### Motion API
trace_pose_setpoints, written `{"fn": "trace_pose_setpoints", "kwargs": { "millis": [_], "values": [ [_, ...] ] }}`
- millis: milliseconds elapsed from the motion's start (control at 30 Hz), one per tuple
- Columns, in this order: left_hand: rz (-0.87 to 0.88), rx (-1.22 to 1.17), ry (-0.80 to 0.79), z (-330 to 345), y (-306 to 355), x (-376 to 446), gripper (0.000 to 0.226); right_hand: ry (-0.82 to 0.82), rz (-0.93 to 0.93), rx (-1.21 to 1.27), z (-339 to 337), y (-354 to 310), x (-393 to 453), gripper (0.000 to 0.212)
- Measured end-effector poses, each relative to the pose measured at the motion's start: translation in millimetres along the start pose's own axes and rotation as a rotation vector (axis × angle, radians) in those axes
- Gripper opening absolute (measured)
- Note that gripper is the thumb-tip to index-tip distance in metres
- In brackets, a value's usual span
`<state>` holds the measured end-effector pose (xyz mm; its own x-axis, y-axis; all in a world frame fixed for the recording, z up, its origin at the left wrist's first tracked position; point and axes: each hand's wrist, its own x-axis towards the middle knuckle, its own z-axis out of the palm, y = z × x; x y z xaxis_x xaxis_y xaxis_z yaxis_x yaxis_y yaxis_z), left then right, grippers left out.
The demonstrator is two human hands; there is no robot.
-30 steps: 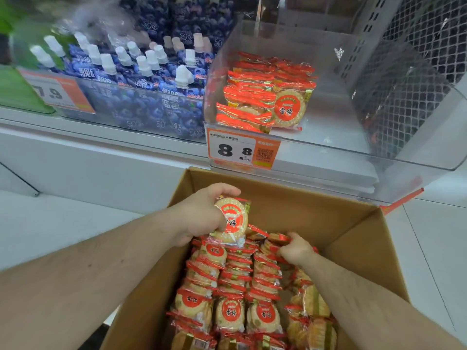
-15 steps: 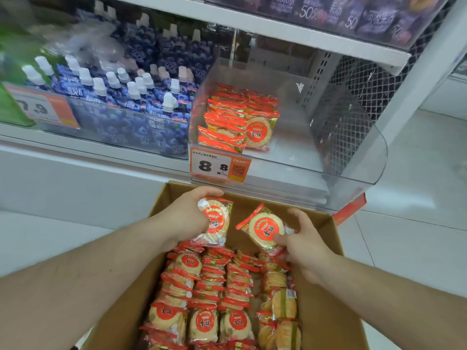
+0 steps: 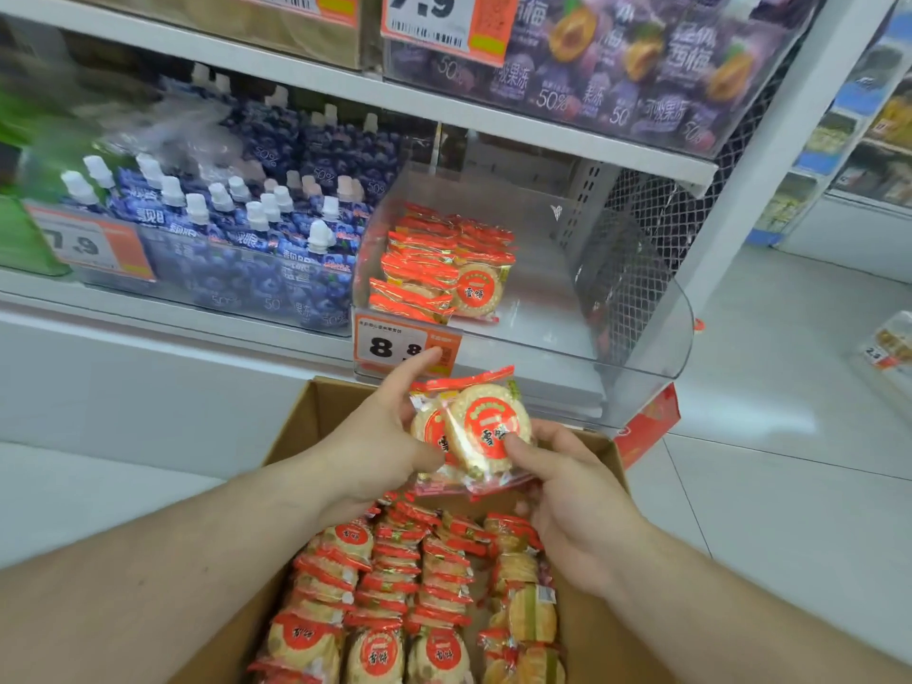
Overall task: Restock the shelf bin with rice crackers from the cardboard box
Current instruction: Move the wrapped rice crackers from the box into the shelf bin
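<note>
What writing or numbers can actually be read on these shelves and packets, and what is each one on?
"8 8": orange price tag on the clear shelf bin.
"7.9": price tag under the blue pouches.
"7.9": top-shelf tag.
"50%": purple bags and the blue pouches.
"雪饼": rice cracker packets that both hands hold.
Barcodes and small print: too small to read.

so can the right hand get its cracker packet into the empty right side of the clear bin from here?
Probably yes. The right hand holds a rice cracker packet just below the clear shelf bin, whose top is open and right half bare; existing packets sit on the left.
</note>
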<state>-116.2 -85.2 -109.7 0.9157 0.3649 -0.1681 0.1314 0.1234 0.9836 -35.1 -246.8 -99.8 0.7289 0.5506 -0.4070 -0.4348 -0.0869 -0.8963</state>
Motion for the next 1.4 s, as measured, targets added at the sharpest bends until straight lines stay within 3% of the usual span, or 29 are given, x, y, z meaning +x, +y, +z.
{"fn": "trace_pose_setpoints", "kwargs": {
  "millis": [167, 300, 400, 533, 700, 767, 867, 933, 1033, 1133, 1400],
  "values": [
    [0.019, -0.131, -0.05, 11, 4, -2, 0.098, 0.1, -0.1, -0.107, 6, 4, -3, 0.021],
    [0.072, -0.101, -0.05, 14, 5, -5, 0.084, 0.14, -0.136, -0.2, 7, 4, -3, 0.022],
    [0.121, 0.008, -0.064, 10, 7, -3, 0.086, 0.142, -0.166, -0.285, 4, -3, 1, 0.038],
    [0.222, 0.138, -0.12, 5, 18, -2, 0.095, -0.006, -0.192, -0.342, -2, -18, 7, 0.065],
    [0.286, 0.279, -0.169, 0, 22, 4, 0.1, -0.123, -0.224, -0.462, -4, -33, 7, 0.058],
    [0.379, 0.369, -0.068, -3, 25, 7, 0.09, -0.096, -0.297, -0.448, -7, -48, 6, 0.047],
    [0.547, 0.707, 0.272, -16, 31, 12, 0.071, 0.013, -0.457, -0.445, -10, -86, 7, 0.04],
    [0.527, 0.926, 0.424, -25, 33, 17, 0.068, 0.063, -0.5, -0.481, -10, -112, 20, 0.038],
    [0.341, 1.105, 0.434, -31, 31, 25, 0.072, 0.128, -0.451, -0.58, -7, -135, 61, 0.038],
    [0.258, 1.049, 0.361, -32, 30, 27, 0.074, 0.178, -0.357, -0.651, 1, -139, 109, 0.042],
    [0.289, 0.882, 0.281, -33, 35, 26, 0.076, 0.28, -0.261, -0.793, 29, -120, 177, 0.055]
  ]
}}
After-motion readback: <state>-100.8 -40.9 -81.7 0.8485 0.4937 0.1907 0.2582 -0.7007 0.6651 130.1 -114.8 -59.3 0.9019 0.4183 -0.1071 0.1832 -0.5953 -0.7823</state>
